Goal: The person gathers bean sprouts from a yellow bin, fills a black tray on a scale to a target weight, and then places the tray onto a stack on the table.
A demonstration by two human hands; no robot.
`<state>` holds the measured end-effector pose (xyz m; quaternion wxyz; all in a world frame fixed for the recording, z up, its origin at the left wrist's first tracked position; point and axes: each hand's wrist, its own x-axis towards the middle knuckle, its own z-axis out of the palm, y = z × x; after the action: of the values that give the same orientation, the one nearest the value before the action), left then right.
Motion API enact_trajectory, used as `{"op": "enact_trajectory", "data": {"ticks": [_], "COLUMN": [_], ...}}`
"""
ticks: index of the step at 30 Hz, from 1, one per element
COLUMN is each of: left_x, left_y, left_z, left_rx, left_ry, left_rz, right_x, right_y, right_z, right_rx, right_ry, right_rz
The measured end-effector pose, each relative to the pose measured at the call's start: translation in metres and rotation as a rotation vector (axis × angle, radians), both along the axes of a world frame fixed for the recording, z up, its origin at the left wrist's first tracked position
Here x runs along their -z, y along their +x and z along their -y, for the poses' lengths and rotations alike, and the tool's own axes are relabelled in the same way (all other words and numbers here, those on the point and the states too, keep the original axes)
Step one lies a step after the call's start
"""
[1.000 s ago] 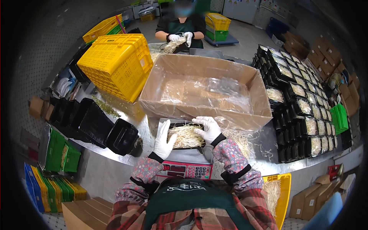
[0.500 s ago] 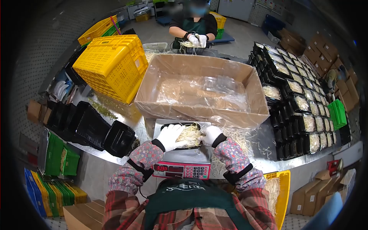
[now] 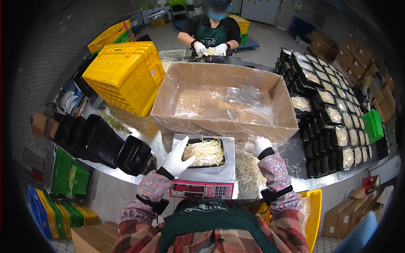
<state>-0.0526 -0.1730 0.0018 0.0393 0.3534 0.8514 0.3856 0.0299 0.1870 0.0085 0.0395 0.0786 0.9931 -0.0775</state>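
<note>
A black plastic tray heaped with bean sprouts rests on the steel plate of a red-fronted weighing scale. My gloved left hand is open at the tray's left edge, thumb and fingers spread. Beyond the scale's right side, my gloved right hand hovers above the table near a pile of loose sprouts. Its fingers look curled in, and whatever they may hold is hidden. Red digits glow on the scale's display, too blurred to read surely.
A large lined cardboard box stands just past the scale. Left are yellow crates and stacked black trays; right, stacks of filled trays. Opposite, a co-worker's gloved hands work at another tray.
My right hand has left the tray and moved right, over the loose sprouts. My left hand has drawn back slightly and opened, uncovering the sprouts. The co-worker's hands have moved apart.
</note>
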Motion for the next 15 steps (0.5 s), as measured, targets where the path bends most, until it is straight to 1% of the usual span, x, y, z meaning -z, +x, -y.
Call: {"op": "enact_trajectory", "data": {"ticks": [2, 4, 6, 7, 8, 9, 10, 11, 12, 14, 15], "left_x": [0.009, 0.021, 0.025, 0.029, 0.033, 0.039, 0.039, 0.04, 0.041, 0.051, 0.056], "left_y": [0.004, 0.007, 0.008, 0.008, 0.007, 0.008, 0.011, 0.013, 0.013, 0.004, 0.003], "left_z": [0.003, -0.006, -0.016, -0.019, -0.02, -0.02, -0.022, -0.023, -0.025, -0.029, -0.029], "left_rx": [-0.094, -0.093, -0.086, -0.088, -0.089, -0.093, -0.093, -0.111, -0.102, -0.106, -0.11], "left_ry": [0.123, 0.097, -0.012, -0.065, -0.062, -0.156, -0.251, -0.259, -0.277, -0.371, -0.373], "left_rz": [0.059, -0.077, -0.247, -0.301, -0.303, -0.355, -0.4, -0.439, -0.452, -0.407, -0.412], "right_x": [0.004, -0.001, 0.007, 0.011, 0.016, 0.037, 0.044, 0.051, 0.058, 0.061, 0.057], "right_y": [-0.01, -0.031, -0.036, -0.036, -0.035, -0.033, -0.031, -0.03, -0.032, -0.045, -0.052], "right_z": [0.027, 0.07, 0.125, 0.146, 0.162, 0.172, 0.177, 0.173, 0.171, 0.172, 0.172], "right_rx": [-0.072, -0.284, -0.332, -0.325, -0.317, -0.315, -0.309, -0.312, -0.291, -0.22, -0.193], "right_ry": [-0.201, -0.274, -0.227, -0.229, -0.229, -0.189, -0.149, -0.165, -0.197, -0.284, -0.318], "right_rz": [-0.32, -0.554, -0.531, -0.372, -0.21, -0.23, -0.244, -0.181, -0.181, -0.131, -0.111]}}
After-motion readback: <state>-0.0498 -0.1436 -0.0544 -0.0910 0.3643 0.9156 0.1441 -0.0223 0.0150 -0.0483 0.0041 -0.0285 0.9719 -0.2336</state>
